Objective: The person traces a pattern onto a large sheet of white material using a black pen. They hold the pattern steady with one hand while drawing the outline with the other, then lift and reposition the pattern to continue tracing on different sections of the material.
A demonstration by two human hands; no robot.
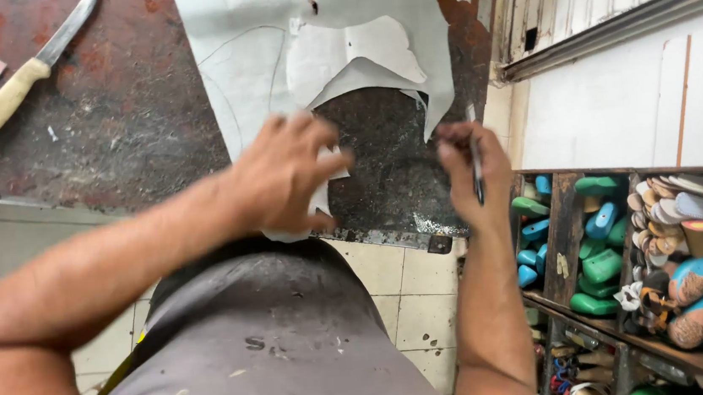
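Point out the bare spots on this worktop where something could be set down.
Widest free patch: dark, worn worktop between the cream-handled knife and the pale grey sheet material. A smaller patch lies in the sheet's cut-out, between left hand and right hand, which grips a thin dark tool. Crowded: the front edge under both hands, and the wooden shelves of coloured shoe lasts.

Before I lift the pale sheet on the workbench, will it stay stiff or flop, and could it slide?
The sheet looks thin and is cut into curved flaps, so it would likely droop when lifted. It seems light, since the left hand presses a piece near the bench edge. It lies flat on the worn top, so a push would probably slide it.
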